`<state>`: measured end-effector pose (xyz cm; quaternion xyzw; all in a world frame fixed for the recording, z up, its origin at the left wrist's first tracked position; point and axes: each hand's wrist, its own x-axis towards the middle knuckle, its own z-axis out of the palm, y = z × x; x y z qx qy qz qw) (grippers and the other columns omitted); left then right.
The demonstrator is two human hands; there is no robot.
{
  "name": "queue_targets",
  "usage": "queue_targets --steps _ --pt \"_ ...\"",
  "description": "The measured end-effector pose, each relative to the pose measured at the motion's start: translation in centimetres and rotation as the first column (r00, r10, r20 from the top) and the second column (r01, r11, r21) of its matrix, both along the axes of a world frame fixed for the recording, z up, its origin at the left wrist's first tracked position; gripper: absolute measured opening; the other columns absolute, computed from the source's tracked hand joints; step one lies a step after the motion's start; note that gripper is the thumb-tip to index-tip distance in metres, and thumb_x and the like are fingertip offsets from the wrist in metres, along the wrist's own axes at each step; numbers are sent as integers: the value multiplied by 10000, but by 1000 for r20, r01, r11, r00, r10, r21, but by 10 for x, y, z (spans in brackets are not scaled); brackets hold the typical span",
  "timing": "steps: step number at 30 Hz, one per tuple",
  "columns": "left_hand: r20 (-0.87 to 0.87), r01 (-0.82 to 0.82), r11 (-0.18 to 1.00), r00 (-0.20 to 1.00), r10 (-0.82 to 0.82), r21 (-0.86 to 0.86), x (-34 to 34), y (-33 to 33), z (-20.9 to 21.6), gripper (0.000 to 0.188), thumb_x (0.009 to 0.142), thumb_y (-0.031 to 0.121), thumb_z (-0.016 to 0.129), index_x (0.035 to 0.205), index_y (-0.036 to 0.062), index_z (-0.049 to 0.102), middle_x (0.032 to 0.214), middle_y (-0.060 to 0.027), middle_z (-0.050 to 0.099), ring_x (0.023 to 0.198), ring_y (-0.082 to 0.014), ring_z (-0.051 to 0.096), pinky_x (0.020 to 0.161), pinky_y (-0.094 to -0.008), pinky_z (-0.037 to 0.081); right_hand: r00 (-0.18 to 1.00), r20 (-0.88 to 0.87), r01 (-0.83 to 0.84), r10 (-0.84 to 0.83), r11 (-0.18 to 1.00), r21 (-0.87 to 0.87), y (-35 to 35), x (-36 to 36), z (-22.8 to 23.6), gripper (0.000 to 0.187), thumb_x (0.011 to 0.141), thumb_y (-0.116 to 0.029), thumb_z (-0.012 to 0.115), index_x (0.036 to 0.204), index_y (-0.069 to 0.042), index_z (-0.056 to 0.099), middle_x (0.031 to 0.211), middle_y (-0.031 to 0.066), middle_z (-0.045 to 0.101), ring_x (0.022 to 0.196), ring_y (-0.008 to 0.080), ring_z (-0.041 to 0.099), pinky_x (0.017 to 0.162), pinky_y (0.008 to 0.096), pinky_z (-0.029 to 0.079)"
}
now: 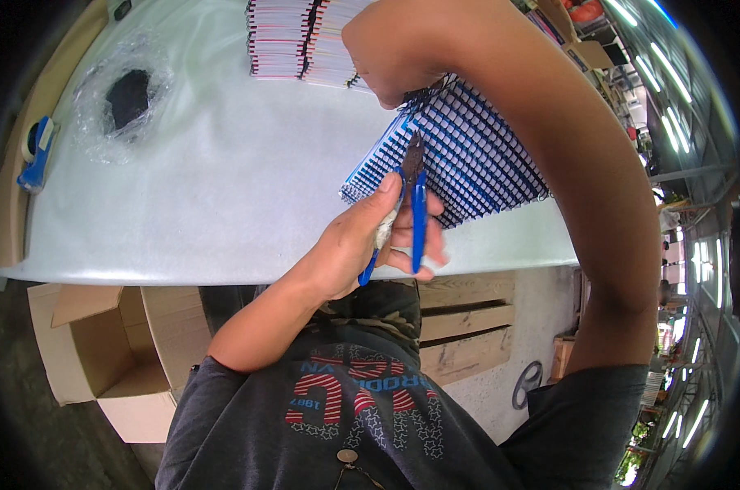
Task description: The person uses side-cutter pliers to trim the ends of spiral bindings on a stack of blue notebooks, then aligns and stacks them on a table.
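Observation:
My left hand (pixel 362 233) is closed round a pair of blue-handled side cutters (pixel 419 216), whose handles stand apart. Their dark jaws point away from me, over the near corner of a stack of spiral-bound books (pixel 484 159). Rows of dark blue wire coils face up along that stack. My right arm arches over the right side, and my right hand (pixel 390 57) bends down at the stack's far end. Its fingers are mostly hidden behind the hand and wrist, so what they hold does not show.
Another stack of bound books (pixel 276 41) sits at the far side of the white table (pixel 223 188). On the left lie a crumpled clear plastic wrap roll (pixel 129 98) and a blue tape dispenser (pixel 37 159). Below the table edge are an open cardboard box (pixel 117 343) and a wooden pallet (pixel 468 327).

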<state>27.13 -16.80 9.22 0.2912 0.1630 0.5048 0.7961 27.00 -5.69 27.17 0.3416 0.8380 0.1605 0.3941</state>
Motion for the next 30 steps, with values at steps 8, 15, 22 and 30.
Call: queue_targets --steps 8,15,22,30 --pt "38 -36 998 999 38 -51 1 16 -3 656 935 581 229 1118 0 473 913 -155 591 890 -263 627 702 -351 517 975 -220 -57 35 994 -94 2 21 -1 253 697 -179 636 857 10 686 894 189 661 840 313 646 723 392 510" --pt "210 50 998 976 -56 36 -3 6 -7 640 947 557 213 1095 -9 473 842 -129 581 793 -264 636 644 -366 526 958 -279 -137 72 965 -224 10 28 -5 256 705 -162 695 849 48 669 850 213 655 810 317 649 692 395 511" --pt "27 -109 985 993 114 -131 6 9 21 633 947 556 210 1080 -6 469 821 -124 575 750 -248 629 623 -354 521 916 -355 -199 189 980 9 24 26 -38 219 635 -90 718 849 -46 707 801 111 677 707 249 644 571 392 486" --pt "125 3 1000 992 -5 22 -4 4 6 603 947 554 220 1028 10 469 760 -107 552 639 -223 583 566 -337 501 874 -422 -252 240 967 27 25 30 -41 154 634 -57 698 774 5 679 743 133 656 632 270 633 504 404 473"
